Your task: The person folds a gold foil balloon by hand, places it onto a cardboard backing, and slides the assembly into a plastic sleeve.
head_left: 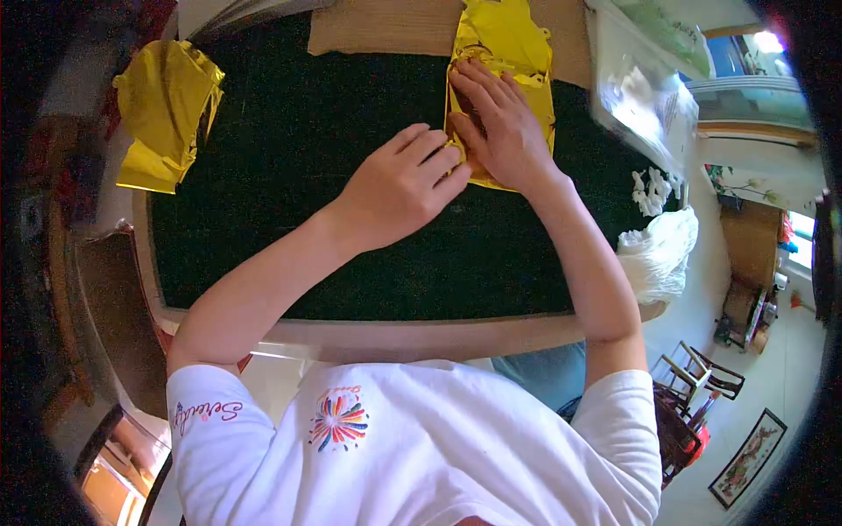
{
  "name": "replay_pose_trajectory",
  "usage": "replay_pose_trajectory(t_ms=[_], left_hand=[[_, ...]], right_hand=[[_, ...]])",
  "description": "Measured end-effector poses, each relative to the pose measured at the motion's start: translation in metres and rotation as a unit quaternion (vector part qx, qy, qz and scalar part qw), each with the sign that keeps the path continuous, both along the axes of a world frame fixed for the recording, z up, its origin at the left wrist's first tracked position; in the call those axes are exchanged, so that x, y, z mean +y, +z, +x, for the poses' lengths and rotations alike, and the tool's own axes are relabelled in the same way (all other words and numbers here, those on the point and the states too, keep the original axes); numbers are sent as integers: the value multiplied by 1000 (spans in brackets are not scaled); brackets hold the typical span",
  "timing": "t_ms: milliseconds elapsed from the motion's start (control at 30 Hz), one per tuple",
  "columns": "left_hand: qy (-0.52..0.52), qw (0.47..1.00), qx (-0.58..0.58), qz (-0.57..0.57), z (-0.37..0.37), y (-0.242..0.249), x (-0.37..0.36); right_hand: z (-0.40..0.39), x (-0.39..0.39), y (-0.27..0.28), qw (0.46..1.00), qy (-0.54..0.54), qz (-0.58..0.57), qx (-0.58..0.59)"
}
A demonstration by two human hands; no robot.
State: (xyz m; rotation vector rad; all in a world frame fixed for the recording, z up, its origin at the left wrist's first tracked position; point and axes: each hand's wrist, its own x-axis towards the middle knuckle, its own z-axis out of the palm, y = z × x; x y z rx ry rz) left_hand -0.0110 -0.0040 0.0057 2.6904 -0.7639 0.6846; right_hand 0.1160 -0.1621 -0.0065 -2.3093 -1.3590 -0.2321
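A shiny gold foil piece (517, 44), creased and flat, lies at the far middle of a dark green table top. My right hand (502, 131) rests on it with the fingers stretched out, pressing the foil down. At the foil's left edge is my left hand (405, 180). Its fingers are bent, and a bit of gold shows between the fingertips, so it seems to pinch that edge. The thumb side is partly hidden. Another gold foil piece (167, 114), wrinkled and with a small tab on its edge, hangs over the table's far left corner.
A brown cardboard piece (386, 31) lies along the far edge. Clear plastic bags (645, 105) are at the far right. White curled bits (651, 191) and a bundle of white strands (658, 254) sit at the right edge. The table's pale rim (421, 337) runs close to my body.
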Motion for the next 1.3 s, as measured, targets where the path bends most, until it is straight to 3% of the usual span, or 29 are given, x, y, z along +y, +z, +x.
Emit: replay_pose_trajectory(t_ms=[400, 867, 933, 967, 1033, 1167, 1233, 1300], left_hand=[[-1, 999, -46, 10, 15, -5, 5], [-12, 1000, 8, 17, 18, -7, 8], [-11, 1000, 10, 15, 15, -7, 8], [-12, 1000, 15, 12, 14, -6, 7], [-14, 1000, -6, -8, 9, -6, 5], [-19, 999, 4, -31, -11, 0, 1], [-14, 999, 41, -26, -26, 9, 2], [-7, 998, 63, -23, -41, 12, 3]], right_hand=[[2, 1, -3, 1000, -3, 2, 7], [6, -3, 5, 998, 10, -4, 55], [8, -5, 18, 971, 11, 46, 233], [8, -7, 27, 972, 10, 47, 229], [5, -18, 46, 928, -25, 170, 330], [-3, -61, 65, 916, -113, 218, 317], [-20, -80, 70, 974, -126, 106, 156], [-40, -96, 58, 978, -108, 92, 154]])
